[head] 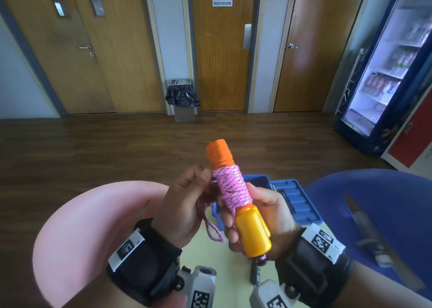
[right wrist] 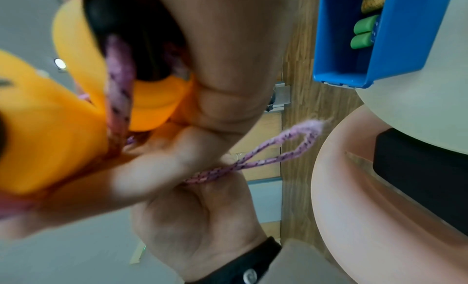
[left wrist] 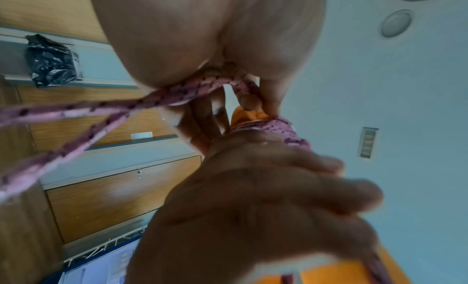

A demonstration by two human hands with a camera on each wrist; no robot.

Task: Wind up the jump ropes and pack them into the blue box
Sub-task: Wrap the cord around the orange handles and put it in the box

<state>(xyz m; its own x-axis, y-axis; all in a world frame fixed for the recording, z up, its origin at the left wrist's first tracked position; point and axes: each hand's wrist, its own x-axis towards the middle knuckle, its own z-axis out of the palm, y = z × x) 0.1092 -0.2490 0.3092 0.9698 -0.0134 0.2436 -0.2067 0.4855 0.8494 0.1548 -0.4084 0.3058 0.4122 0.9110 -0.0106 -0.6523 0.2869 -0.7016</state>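
Brown wooden doors [head: 131, 50] are standing at the back of the room, and a bin with a black bag [head: 183, 99] is sitting on the dark wood floor between two of them. Closer in, the open blue plastic box [head: 297, 200] is resting on a pale yellow table [head: 222, 265], just behind the hands. Two green handles [right wrist: 363, 33] are lying inside it.

The right hand [head: 268, 216] is gripping the orange and yellow plastic jump rope handles [head: 253, 230], with its fingers curled around them, holding them up above the table. The pink speckled rope [head: 231, 186] is sitting in tight rings around the middle of the handles. The left hand [head: 184, 202] is pinching the loose end of this rope beside the rings, and a small loop is hanging down under it. A pink round chair [head: 93, 226] is showing at the left, and a blue one [head: 383, 202] at the right.
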